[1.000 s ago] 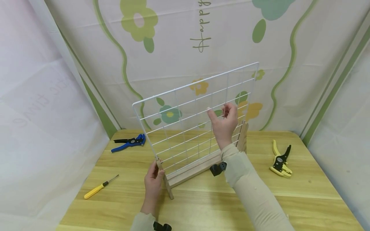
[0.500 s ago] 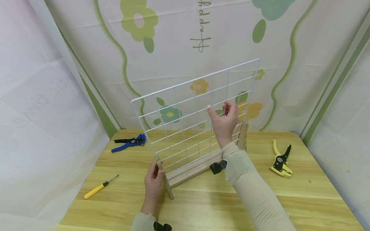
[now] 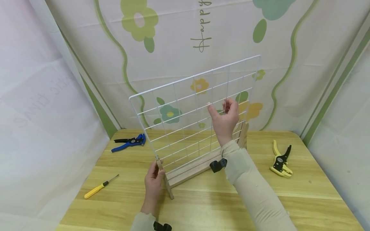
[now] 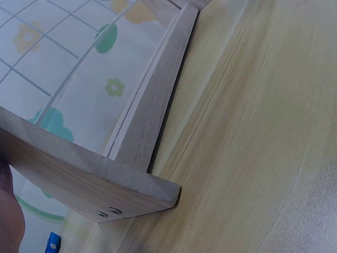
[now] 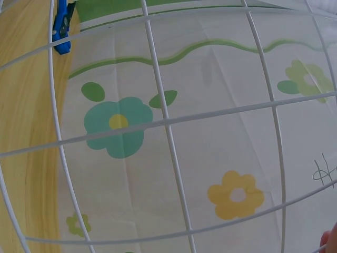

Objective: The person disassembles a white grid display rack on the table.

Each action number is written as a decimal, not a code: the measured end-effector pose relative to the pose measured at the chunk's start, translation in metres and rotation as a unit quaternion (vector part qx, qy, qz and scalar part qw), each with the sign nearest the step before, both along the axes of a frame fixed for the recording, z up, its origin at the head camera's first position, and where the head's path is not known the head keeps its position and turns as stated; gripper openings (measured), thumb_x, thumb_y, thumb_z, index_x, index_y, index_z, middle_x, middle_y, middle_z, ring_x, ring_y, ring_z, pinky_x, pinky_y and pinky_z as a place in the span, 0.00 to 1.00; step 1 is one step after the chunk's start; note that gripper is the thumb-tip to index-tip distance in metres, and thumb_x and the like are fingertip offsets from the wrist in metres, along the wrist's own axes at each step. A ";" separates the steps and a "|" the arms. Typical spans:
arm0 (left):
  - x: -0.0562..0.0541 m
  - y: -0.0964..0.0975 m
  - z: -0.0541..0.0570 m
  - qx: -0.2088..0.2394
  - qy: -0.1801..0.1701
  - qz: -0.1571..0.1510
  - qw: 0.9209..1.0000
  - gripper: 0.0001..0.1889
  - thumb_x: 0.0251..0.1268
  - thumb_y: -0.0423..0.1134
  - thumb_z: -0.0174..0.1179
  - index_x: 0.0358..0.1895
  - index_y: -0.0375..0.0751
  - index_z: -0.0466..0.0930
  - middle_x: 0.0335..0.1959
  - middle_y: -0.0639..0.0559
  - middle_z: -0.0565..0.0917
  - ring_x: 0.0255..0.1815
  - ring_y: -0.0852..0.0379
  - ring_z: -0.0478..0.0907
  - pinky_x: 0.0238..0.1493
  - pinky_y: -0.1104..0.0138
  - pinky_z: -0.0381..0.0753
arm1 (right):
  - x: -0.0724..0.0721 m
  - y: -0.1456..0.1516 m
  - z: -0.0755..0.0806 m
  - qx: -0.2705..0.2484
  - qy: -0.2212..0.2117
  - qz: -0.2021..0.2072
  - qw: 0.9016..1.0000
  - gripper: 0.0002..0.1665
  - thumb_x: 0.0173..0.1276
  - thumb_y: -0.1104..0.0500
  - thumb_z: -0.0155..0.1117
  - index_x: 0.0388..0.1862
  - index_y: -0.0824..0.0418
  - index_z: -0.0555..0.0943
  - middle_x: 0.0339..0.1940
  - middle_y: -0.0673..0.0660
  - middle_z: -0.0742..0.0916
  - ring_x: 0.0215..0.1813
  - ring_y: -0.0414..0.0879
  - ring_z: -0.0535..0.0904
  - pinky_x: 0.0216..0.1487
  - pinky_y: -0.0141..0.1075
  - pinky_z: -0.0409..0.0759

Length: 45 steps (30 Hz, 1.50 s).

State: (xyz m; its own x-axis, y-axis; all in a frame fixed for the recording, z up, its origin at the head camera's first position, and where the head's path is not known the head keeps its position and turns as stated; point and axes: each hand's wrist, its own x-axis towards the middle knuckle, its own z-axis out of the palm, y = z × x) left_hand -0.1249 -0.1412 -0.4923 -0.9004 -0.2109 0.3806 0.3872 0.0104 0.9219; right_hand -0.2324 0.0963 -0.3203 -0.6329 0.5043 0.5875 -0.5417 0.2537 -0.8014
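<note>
A white wire grid panel (image 3: 193, 76) stands tilted in a wooden stand, above its grooved base bar (image 3: 190, 175). My left hand (image 3: 153, 184) grips the stand's left side piece (image 3: 166, 184), thumb on the near side. In the left wrist view that side piece (image 4: 89, 176) rests on the table, with two metal screw heads low on its outer face. My right hand (image 3: 224, 122) holds the panel's wires near its middle, some fingers curled behind them. Only a fingertip (image 5: 330, 243) of it shows in the right wrist view, beside a wire.
Blue-and-black wire strippers (image 3: 130, 142) lie at the back left of the wooden table (image 3: 312, 199). A yellow-handled screwdriver (image 3: 96, 190) is nearer on the left. Yellow-and-black wire strippers (image 3: 280, 162) lie on the right. A flower-printed cloth (image 3: 173, 38) hangs behind.
The grid panel has slid upward relative to the stand, and my right hand has risen slightly with it. My left hand and the stand have stayed put.
</note>
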 end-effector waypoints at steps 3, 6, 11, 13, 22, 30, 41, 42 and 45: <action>0.000 0.001 0.001 0.001 0.001 -0.001 1.000 0.19 0.61 0.24 0.53 0.57 0.26 0.69 0.52 0.63 0.77 0.57 0.70 0.71 0.51 0.78 0.73 | 0.001 0.000 0.002 0.001 -0.004 0.000 1.000 0.28 0.50 0.51 0.72 0.43 0.63 0.70 0.34 0.46 0.72 0.37 0.39 0.66 0.40 0.36 0.67; 0.000 0.001 0.001 0.001 0.000 0.001 1.000 0.19 0.61 0.24 0.53 0.56 0.24 0.69 0.53 0.59 0.77 0.56 0.69 0.72 0.50 0.78 0.73 | 0.001 0.000 0.003 -0.005 -0.011 0.004 1.000 0.27 0.50 0.51 0.72 0.43 0.62 0.70 0.34 0.46 0.72 0.37 0.38 0.65 0.41 0.37 0.68; 0.000 0.001 0.000 0.002 0.009 0.000 1.000 0.19 0.62 0.24 0.53 0.57 0.24 0.68 0.52 0.56 0.78 0.55 0.69 0.73 0.49 0.78 0.74 | 0.002 0.000 0.007 -0.014 -0.013 0.010 1.000 0.28 0.50 0.54 0.74 0.43 0.64 0.70 0.34 0.46 0.71 0.37 0.38 0.65 0.42 0.38 0.68; 0.000 0.001 0.000 0.002 0.015 -0.002 1.000 0.19 0.62 0.24 0.53 0.57 0.23 0.68 0.52 0.56 0.78 0.54 0.68 0.73 0.49 0.79 0.74 | 0.002 -0.001 0.008 -0.015 -0.010 0.010 1.000 0.29 0.49 0.55 0.74 0.44 0.65 0.69 0.34 0.45 0.71 0.37 0.39 0.65 0.41 0.37 0.67; 0.000 -0.001 -0.001 -0.006 0.023 -0.005 1.000 0.19 0.62 0.24 0.53 0.57 0.23 0.68 0.51 0.61 0.78 0.55 0.69 0.73 0.50 0.79 0.73 | 0.001 -0.001 0.009 -0.007 0.005 0.012 1.000 0.28 0.50 0.55 0.74 0.43 0.65 0.70 0.34 0.45 0.70 0.37 0.41 0.65 0.40 0.40 0.66; -0.001 0.000 -0.001 -0.006 0.036 -0.007 0.999 0.20 0.61 0.24 0.53 0.57 0.21 0.66 0.50 0.66 0.78 0.56 0.68 0.73 0.51 0.79 0.73 | -0.002 0.003 0.010 0.008 0.014 0.004 1.000 0.26 0.49 0.51 0.73 0.39 0.60 0.70 0.33 0.47 0.69 0.37 0.53 0.65 0.37 0.30 0.63; 0.000 -0.001 -0.002 -0.005 0.024 -0.003 1.000 0.21 0.62 0.24 0.53 0.59 0.26 0.67 0.50 0.66 0.78 0.54 0.65 0.74 0.49 0.79 0.74 | -0.003 0.003 0.022 -0.006 0.011 0.013 1.000 0.25 0.48 0.54 0.75 0.38 0.60 0.70 0.32 0.51 0.70 0.36 0.42 0.64 0.36 0.29 0.62; 0.000 -0.001 -0.002 -0.006 0.023 -0.002 1.000 0.21 0.62 0.24 0.53 0.59 0.25 0.67 0.50 0.66 0.78 0.54 0.65 0.74 0.49 0.79 0.74 | -0.002 0.002 0.023 -0.005 0.009 0.012 1.000 0.25 0.48 0.55 0.74 0.39 0.61 0.70 0.32 0.50 0.69 0.36 0.40 0.64 0.37 0.29 0.62; 0.000 0.000 -0.001 -0.003 0.014 -0.003 1.000 0.22 0.62 0.25 0.53 0.60 0.25 0.66 0.50 0.66 0.78 0.55 0.64 0.74 0.49 0.78 0.74 | 0.003 0.001 0.027 -0.004 0.001 0.009 1.000 0.24 0.49 0.59 0.73 0.39 0.64 0.70 0.32 0.47 0.69 0.36 0.40 0.63 0.38 0.29 0.62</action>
State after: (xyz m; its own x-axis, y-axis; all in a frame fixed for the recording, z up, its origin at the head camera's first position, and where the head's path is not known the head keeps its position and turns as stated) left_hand -0.1245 -0.1416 -0.4930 -0.8910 -0.2033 0.4059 0.4121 0.0130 0.9110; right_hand -0.2298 0.0971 -0.2933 -0.6407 0.4978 0.5845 -0.5479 0.2368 -0.8023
